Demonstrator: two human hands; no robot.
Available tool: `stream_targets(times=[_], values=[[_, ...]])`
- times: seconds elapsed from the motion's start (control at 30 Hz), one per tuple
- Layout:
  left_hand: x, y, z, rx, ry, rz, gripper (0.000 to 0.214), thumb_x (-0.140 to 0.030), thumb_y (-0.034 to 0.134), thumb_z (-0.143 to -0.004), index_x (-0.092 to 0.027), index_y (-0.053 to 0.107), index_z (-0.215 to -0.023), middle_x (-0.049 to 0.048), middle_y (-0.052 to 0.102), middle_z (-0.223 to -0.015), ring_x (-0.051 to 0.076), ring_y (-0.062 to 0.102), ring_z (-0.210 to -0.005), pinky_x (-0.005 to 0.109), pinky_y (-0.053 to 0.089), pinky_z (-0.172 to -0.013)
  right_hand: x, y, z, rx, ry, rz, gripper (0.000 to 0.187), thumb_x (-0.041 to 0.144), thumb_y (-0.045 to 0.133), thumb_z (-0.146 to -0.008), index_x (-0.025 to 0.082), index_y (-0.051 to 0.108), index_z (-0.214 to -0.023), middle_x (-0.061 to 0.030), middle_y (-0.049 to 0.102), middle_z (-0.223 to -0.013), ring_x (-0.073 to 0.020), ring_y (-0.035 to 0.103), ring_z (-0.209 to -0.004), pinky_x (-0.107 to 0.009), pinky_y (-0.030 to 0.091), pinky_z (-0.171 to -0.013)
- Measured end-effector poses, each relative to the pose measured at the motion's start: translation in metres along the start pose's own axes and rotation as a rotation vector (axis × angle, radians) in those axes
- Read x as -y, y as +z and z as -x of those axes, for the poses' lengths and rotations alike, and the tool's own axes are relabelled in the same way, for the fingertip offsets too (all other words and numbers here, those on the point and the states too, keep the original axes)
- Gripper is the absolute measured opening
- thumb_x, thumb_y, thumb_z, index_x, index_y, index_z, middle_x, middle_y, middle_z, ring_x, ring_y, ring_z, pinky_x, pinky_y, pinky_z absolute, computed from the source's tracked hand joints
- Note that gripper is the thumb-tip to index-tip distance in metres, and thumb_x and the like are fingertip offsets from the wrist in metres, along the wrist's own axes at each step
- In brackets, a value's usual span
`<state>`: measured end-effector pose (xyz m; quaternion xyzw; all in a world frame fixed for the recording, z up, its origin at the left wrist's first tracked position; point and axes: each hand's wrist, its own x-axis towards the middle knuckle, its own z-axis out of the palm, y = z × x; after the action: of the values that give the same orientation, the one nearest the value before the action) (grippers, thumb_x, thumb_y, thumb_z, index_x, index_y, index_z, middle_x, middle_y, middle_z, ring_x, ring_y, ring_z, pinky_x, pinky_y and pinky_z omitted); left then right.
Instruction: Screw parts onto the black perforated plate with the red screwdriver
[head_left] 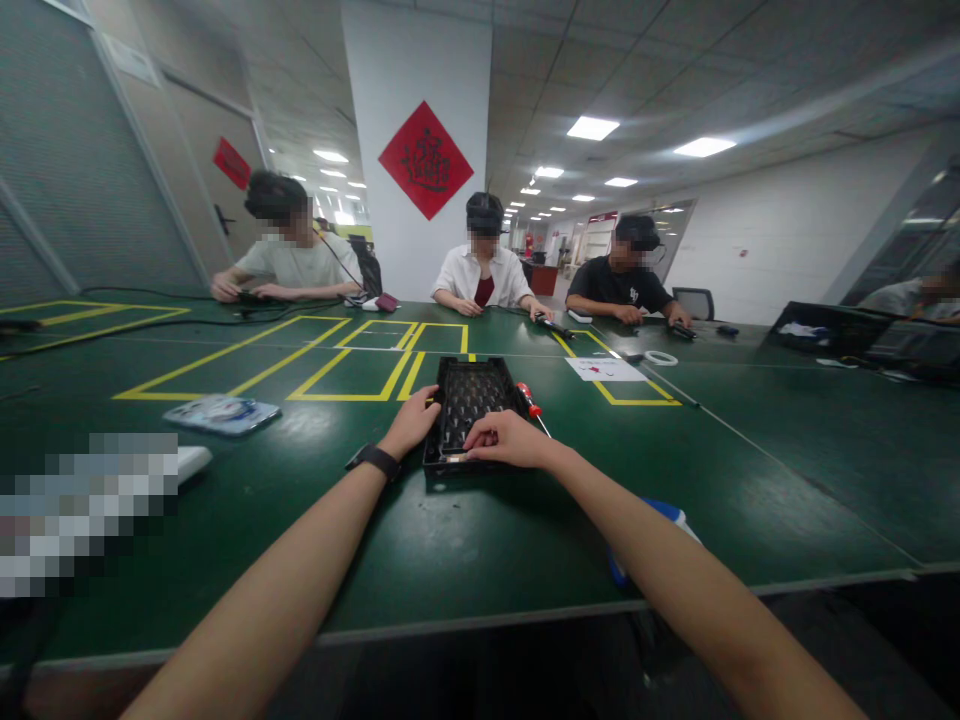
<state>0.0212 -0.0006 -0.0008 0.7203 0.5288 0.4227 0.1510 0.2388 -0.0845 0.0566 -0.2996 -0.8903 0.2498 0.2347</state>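
A black rectangular plastic tray [471, 364] lies on the green table, with rows of small screw-like pieces [469, 395] standing inside it. My left hand [411, 422] grips its left side, the thumb up on the rim. Over the near right part of the tray is my right hand [506, 440], its fingers curled and pinched together. Whatever those fingertips hold is too small and hidden to name. Just left of them, a small pale brownish piece [455, 458] shows at the near end of the tray. A screwdriver [528, 400] with a red handle rests along the tray's right side.
A phone in a patterned case [223, 413] lies to the left, near a blurred-out white object [97, 510]. A blue and white item [664, 515] is partly behind my right forearm. Yellow tape and a paper sheet [604, 369] mark the table. Several people sit across it.
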Motion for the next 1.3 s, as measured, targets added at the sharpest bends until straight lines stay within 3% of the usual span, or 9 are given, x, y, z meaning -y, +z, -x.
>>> stream_targets(times=[0.33, 0.77, 1.3], values=[[0.0039, 0.0015, -0.0008, 0.000, 0.027, 0.006, 0.050, -0.019, 0.041, -0.073, -0.011, 0.048, -0.122, 0.0104, 0.052, -0.124, 0.020, 0.048, -0.115, 0.034, 0.033, -0.102, 0.0055, -0.0027, 0.0002, -0.015, -0.078, 0.053, 0.024, 0.033, 0.062, -0.073, 0.015, 0.067, -0.088, -0.0040, 0.066, -0.080, -0.0101, 0.056, -0.069, -0.021, 0.042, -0.064], [0.0053, 0.0017, -0.0019, 0.007, 0.013, 0.010, 0.050, -0.019, 0.041, -0.073, -0.011, 0.048, -0.122, 0.0098, 0.053, -0.124, 0.020, 0.048, -0.115, 0.035, 0.033, -0.102, -0.0014, 0.0011, -0.0009, 0.017, -0.008, -0.019, 0.023, 0.026, 0.057, -0.077, 0.015, 0.063, -0.096, -0.0016, 0.064, -0.073, -0.0081, 0.055, -0.062, -0.019, 0.041, -0.060], [0.0000, -0.0008, 0.0004, 0.017, 0.002, -0.015, 0.049, -0.019, 0.041, -0.074, -0.011, 0.048, -0.122, 0.0099, 0.052, -0.124, 0.020, 0.049, -0.114, 0.033, 0.036, -0.100, 0.0050, -0.0065, -0.0018, 0.023, -0.129, 0.181, 0.017, 0.027, 0.057, -0.079, 0.016, 0.067, -0.087, -0.0039, 0.064, -0.084, -0.0117, 0.054, -0.076, -0.022, 0.038, -0.069]])
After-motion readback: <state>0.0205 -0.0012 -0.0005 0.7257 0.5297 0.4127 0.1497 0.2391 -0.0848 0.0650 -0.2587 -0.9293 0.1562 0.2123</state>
